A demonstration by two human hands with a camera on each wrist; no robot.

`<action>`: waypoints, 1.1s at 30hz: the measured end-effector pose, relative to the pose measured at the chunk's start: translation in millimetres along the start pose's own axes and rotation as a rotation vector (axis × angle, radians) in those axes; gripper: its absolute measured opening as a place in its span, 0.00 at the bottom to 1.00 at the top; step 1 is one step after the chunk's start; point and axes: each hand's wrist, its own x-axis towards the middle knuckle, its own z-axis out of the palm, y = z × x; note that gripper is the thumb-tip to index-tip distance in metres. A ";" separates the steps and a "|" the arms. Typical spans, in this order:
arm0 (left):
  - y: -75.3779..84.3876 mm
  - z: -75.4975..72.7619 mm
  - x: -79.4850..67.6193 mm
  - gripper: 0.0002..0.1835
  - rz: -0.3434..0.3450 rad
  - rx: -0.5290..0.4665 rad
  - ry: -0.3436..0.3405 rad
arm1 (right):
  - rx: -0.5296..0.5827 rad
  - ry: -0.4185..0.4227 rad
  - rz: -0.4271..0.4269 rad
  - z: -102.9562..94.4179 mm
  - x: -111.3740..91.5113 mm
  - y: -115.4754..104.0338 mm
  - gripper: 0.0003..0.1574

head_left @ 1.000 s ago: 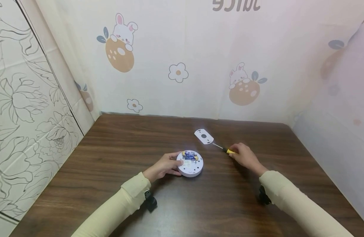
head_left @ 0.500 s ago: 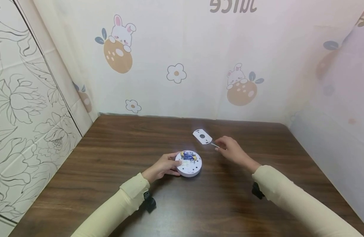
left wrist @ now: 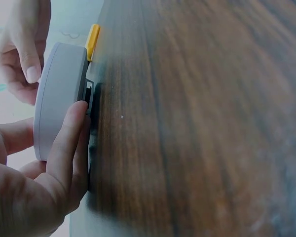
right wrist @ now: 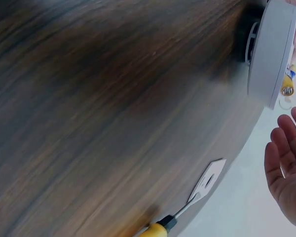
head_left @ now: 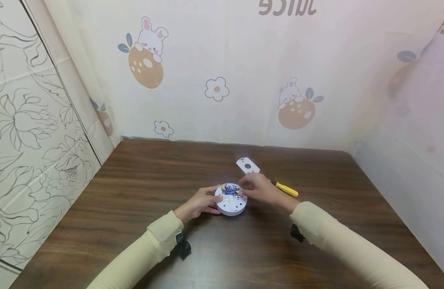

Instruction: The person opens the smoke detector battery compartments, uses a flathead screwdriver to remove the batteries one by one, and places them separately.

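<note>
In the head view my left hand [head_left: 198, 204] grips the left rim of a round white smoke detector [head_left: 231, 208], thumb on its face and fingers underneath. The left wrist view shows the detector [left wrist: 64, 94] edge-on, raised off the table. Blue and yellow batteries [head_left: 229, 189] lie in its upper face. My right hand [head_left: 261, 189] is at the right end of the batteries, its fingers loosely bent. Seen from the right wrist, a battery end [right wrist: 287, 91] shows beside the fingers, with nothing visible in the hand [right wrist: 292, 168]; the thumb is out of that view.
A yellow-handled screwdriver [head_left: 288, 190] lies behind the right hand, its shaft partly hidden. Near its tip rests a white cover plate [head_left: 248, 164] with a dark round middle. The brown wooden table [head_left: 164, 168] ends at a printed curtain [head_left: 193, 108].
My right hand has let go of the screwdriver, which now lies on the table, and has moved left to the batteries. The left hand and the smoke detector have stayed in place.
</note>
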 end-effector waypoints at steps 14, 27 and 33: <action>0.1 0.2 0.5 0.28 -0.026 0.019 0.016 | -0.098 -0.004 0.020 10.2 7.9 -8.5 0.12; -0.2 -1.3 1.2 0.28 -0.028 0.029 0.018 | -0.170 -0.071 0.081 10.6 15.1 -17.3 0.10; 0.4 -1.6 1.5 0.28 -0.031 0.034 0.021 | -0.162 -0.083 0.071 11.5 15.8 -15.2 0.10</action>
